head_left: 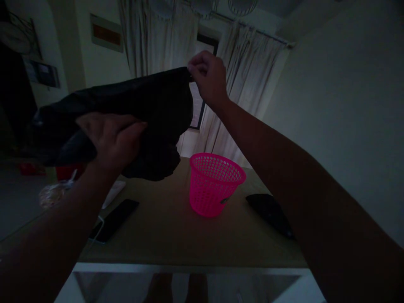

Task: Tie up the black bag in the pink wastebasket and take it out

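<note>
A black plastic bag (pixel 160 101) is held up in the air, stretched out to the left. My right hand (pixel 208 75) pinches its upper right edge between thumb and fingers. Lower down, my left hand (pixel 115 136) is closed on the near side of the bag, slightly blurred by motion. The bag's loose lower part sags above the table. To the right of the bag, a bright pink perforated plastic basket (pixel 208 189) stands upright on the table, touched by neither hand.
On the table (pixel 176 248), a black phone-like device (pixel 118 219) with a white cable lies at left. A folded black bundle (pixel 268 212) lies at right, partly behind my forearm. Curtains (pixel 246 71) hang behind. A clear wrapped item (pixel 52 195) is at far left.
</note>
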A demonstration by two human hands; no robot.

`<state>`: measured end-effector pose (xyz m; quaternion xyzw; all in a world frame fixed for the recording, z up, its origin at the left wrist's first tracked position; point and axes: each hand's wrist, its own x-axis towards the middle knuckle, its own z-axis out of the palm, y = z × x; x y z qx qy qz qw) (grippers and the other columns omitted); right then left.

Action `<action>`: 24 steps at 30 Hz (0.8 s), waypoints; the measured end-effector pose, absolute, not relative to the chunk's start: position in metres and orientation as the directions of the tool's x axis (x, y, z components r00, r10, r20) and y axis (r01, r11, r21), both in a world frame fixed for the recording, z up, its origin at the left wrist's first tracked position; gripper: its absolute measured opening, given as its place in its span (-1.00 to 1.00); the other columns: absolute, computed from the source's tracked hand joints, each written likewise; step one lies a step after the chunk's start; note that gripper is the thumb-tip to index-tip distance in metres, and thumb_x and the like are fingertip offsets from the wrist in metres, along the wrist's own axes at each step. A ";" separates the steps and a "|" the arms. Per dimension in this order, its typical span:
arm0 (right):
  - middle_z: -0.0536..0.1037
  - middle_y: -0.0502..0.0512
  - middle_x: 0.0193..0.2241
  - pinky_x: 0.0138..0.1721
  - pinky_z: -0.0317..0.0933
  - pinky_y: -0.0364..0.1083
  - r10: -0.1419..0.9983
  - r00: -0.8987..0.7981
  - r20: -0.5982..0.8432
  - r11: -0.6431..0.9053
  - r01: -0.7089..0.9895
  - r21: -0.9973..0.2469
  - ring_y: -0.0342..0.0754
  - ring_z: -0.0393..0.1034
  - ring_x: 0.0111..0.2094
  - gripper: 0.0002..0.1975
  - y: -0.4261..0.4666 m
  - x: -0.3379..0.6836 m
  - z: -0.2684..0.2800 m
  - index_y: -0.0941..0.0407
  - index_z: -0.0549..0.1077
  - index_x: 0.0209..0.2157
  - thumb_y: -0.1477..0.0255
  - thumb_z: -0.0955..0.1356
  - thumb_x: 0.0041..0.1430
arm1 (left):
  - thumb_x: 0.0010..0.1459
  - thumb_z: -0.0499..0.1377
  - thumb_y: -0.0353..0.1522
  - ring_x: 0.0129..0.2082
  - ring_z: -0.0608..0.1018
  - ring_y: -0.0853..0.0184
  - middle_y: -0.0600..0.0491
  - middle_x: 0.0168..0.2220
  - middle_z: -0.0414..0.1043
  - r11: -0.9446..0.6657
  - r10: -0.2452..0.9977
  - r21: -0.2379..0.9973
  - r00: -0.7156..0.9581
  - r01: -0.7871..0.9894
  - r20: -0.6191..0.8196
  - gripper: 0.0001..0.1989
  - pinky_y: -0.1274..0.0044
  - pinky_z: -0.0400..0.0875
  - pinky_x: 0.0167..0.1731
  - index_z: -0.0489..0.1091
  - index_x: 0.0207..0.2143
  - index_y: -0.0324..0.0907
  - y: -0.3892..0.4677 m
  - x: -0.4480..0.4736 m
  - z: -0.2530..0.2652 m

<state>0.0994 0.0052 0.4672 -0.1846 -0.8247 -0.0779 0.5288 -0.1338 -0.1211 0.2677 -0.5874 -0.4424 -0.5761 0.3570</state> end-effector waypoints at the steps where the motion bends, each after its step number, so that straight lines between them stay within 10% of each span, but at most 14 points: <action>1: 0.64 0.02 -0.14 0.01 0.48 -0.10 0.225 -0.366 0.903 0.908 0.414 -0.058 -0.04 0.61 -0.04 -0.81 0.013 0.098 0.461 -0.01 0.44 -0.15 0.19 0.30 0.49 | 0.36 0.18 -0.18 0.00 0.48 0.02 0.01 -0.09 0.64 -0.292 0.110 0.049 -0.018 0.955 0.994 -0.81 -0.03 0.12 0.16 0.60 -0.15 0.08 -0.118 -0.128 0.264; 14: 0.70 0.04 -0.12 -0.01 0.38 -0.05 0.407 -0.640 0.652 0.802 0.592 0.080 0.01 0.59 -0.10 -0.86 0.009 0.080 0.324 0.01 0.53 -0.04 0.35 0.33 0.49 | 0.49 -0.08 -0.38 -0.03 0.58 -0.07 -0.18 -0.03 0.63 -0.109 0.711 -0.040 0.106 0.993 0.695 -0.58 0.17 0.35 -0.06 0.56 0.11 -0.05 -0.122 -0.069 0.134; 24: 0.69 0.10 -0.14 0.02 0.41 -0.06 0.488 -0.451 0.748 0.819 0.533 -0.213 -0.05 0.62 -0.10 -0.80 0.017 0.177 0.290 0.06 0.47 -0.03 0.30 0.32 0.42 | 0.52 -0.07 -0.26 0.04 0.61 -0.06 -0.17 0.06 0.60 -0.131 0.867 0.217 0.006 0.967 0.498 -0.63 0.17 0.43 0.00 0.51 0.08 -0.08 -0.138 -0.048 0.077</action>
